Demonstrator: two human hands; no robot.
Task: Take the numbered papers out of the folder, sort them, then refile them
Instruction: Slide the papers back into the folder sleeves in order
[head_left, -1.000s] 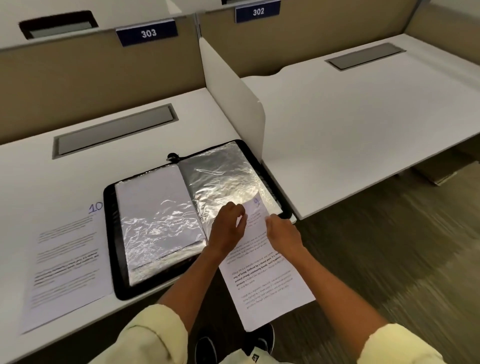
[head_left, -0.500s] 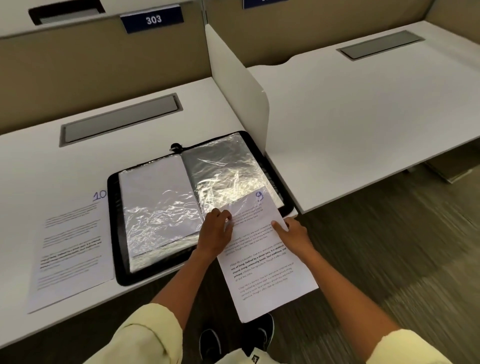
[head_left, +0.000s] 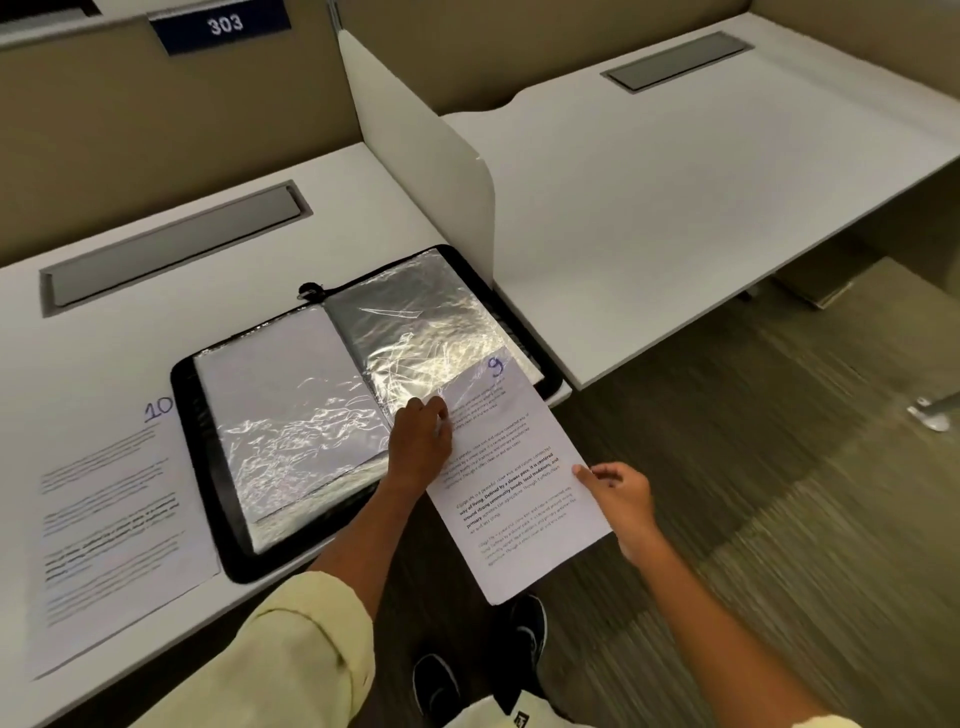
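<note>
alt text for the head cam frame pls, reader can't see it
Right hand holds the sheet marked 9 by its edge, its top still in a sleeve of the open black folder; left hand pinches the sleeve opening. The sheet marked 10 lies left on the white desk.

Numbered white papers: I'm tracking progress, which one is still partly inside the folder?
The white paper marked 9, its top corner under the clear sleeve; the sheet marked 10 lies flat on the desk.

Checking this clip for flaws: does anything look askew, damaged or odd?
Nothing damaged. The sheet marked 9 lies tilted, its top under the folder's crinkled plastic sleeve, the rest overhanging the desk edge, held by left hand and right hand.
</note>
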